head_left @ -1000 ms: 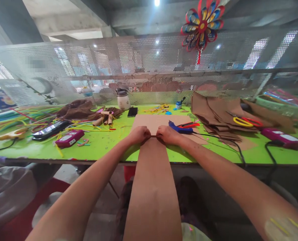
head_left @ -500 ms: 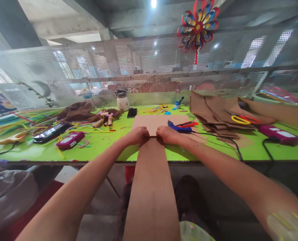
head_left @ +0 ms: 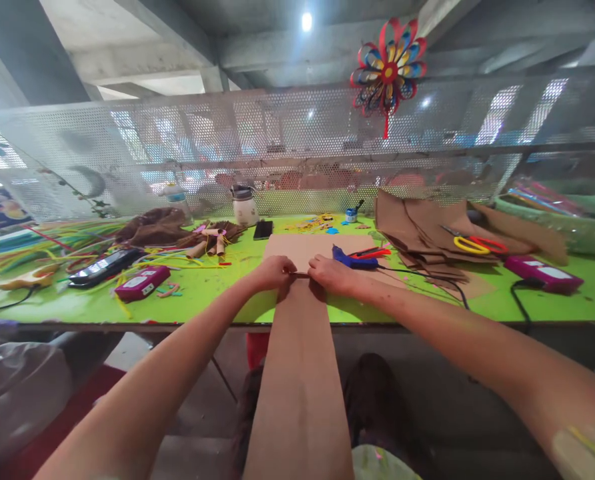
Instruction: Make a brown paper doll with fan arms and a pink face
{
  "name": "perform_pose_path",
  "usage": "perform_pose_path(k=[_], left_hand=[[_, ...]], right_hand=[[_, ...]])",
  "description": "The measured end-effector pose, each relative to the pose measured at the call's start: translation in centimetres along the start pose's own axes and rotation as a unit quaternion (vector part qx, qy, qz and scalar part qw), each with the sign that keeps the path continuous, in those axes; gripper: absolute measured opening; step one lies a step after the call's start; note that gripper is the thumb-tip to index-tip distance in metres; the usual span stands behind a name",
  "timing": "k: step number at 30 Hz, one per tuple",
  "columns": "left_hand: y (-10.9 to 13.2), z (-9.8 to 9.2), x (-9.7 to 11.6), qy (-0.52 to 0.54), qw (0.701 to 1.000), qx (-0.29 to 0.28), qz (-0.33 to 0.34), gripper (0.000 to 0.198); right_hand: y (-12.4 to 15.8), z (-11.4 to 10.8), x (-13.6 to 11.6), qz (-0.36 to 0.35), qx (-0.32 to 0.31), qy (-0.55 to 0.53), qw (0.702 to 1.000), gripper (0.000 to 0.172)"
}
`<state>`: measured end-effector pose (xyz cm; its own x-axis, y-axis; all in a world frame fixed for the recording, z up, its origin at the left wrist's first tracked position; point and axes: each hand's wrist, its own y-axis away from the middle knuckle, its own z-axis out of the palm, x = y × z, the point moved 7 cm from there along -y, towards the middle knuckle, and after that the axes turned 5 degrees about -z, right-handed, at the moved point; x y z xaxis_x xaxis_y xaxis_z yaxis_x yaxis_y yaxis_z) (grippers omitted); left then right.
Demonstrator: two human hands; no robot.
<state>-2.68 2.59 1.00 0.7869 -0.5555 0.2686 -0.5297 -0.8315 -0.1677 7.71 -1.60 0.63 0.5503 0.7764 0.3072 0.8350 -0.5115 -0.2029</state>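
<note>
A long brown felt strip [head_left: 300,373] runs from my lap up onto the green table [head_left: 217,293]. My left hand [head_left: 273,273] and my right hand [head_left: 329,273] are both closed, pinching the strip's far end side by side where it is rolled or folded over. Beyond them lies a flat tan sheet [head_left: 307,248]. A blue glue gun [head_left: 351,258] rests just past my right hand, its cord trailing right.
A stack of brown sheets [head_left: 427,227] with yellow-red scissors [head_left: 472,245] lies at right, plus a magenta box [head_left: 542,274]. At left are a phone [head_left: 102,265], another magenta box [head_left: 141,283], coloured strips and felt rolls [head_left: 210,240]. A perforated screen backs the table.
The view has shifted slightly down and left. Both hands stay pinched on the strip's end, a little closer together than before.
</note>
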Motion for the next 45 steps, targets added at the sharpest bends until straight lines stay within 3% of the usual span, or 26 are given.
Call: perform_pose_path(k=[6, 11, 17, 20, 23, 27, 32, 34, 37, 41, 45], left_hand=[[-2.1, -1.3, -0.3, 0.094, 0.994, -0.031, -0.052, 0.045], [-2.0, -0.4, -1.0, 0.173, 0.982, -0.055, -0.061, 0.042], [-1.0, 0.2, -1.9, 0.265, 0.962, -0.031, -0.058, 0.041], [-1.0, -0.3, -2.1, 0.293, 0.955, -0.004, -0.053, 0.038], [-1.1, -0.8, -2.0, 0.312, 0.949, 0.020, -0.046, 0.036], [-1.0, -1.1, -1.6, 0.324, 0.945, 0.032, -0.037, 0.032], [-0.9, -1.3, -0.9, 0.332, 0.943, 0.023, -0.025, 0.030], [-0.8, -1.4, -0.6, 0.340, 0.940, 0.018, -0.014, 0.030], [-0.6, -1.3, -0.4, 0.353, 0.936, 0.001, -0.018, 0.030], [-0.2, -0.9, -0.5, 0.336, 0.940, -0.042, -0.046, 0.039], [-0.2, -1.5, -0.4, 0.294, 0.955, -0.006, -0.029, 0.039]], right_hand=[[0.4, -0.7, 0.0, 0.005, 0.073, 0.043, 0.996, 0.019], [0.6, -0.7, 0.2, -0.004, 0.116, 0.050, 0.992, 0.017], [-0.2, -1.3, 1.5, 0.035, 0.164, -0.056, 0.984, 0.017], [-0.5, -1.3, 4.3, 0.129, 0.212, -0.243, 0.938, 0.026], [-1.2, 0.2, 6.5, 0.195, 0.191, -0.368, 0.889, 0.022], [-1.5, 2.0, 6.4, 0.190, 0.136, -0.422, 0.876, 0.049], [-0.6, 2.8, 5.8, 0.216, 0.146, -0.578, 0.773, 0.043], [-0.4, 2.6, 5.9, 0.223, 0.166, -0.598, 0.752, 0.042], [-0.2, 2.2, 6.2, 0.216, 0.192, -0.597, 0.748, 0.040], [-0.1, 1.9, 6.6, 0.206, 0.204, -0.574, 0.766, 0.036], [-0.1, 1.8, 6.7, 0.190, 0.200, -0.561, 0.780, 0.032]])
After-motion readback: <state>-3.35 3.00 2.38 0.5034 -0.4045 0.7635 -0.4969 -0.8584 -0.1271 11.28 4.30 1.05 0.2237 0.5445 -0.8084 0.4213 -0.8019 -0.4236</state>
